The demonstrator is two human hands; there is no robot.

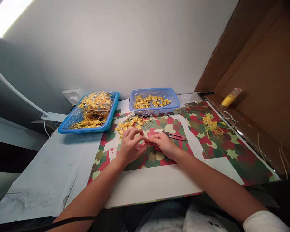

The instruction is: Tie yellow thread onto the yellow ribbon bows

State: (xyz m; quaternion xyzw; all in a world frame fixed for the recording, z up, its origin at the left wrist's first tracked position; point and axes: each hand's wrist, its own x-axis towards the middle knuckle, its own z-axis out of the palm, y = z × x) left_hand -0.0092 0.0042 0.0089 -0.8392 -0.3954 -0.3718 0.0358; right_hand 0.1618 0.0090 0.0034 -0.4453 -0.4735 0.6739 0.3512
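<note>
My left hand (132, 146) and my right hand (163, 145) meet over the patterned sheet (145, 162), fingertips touching. Each hand pinches with thumb and index finger; whatever lies between the fingertips is too small to make out. Yellow ribbon bows with thin stems (136, 121) lie just beyond my left hand. Beside my right hand rest pink-handled thread snips (176, 136). Behind them a light blue basket (154, 110) holds more yellow bows, and several silvery beads (145, 115) sit at its front edge.
A blue tray (87, 130) at the left holds bagged yellow bows and loose stems. At the right lie tangled yellow scraps (211, 125) and a spool of yellow thread (229, 98) beside a cardboard wall (256, 80). A lamp (8, 14) stands at the upper left.
</note>
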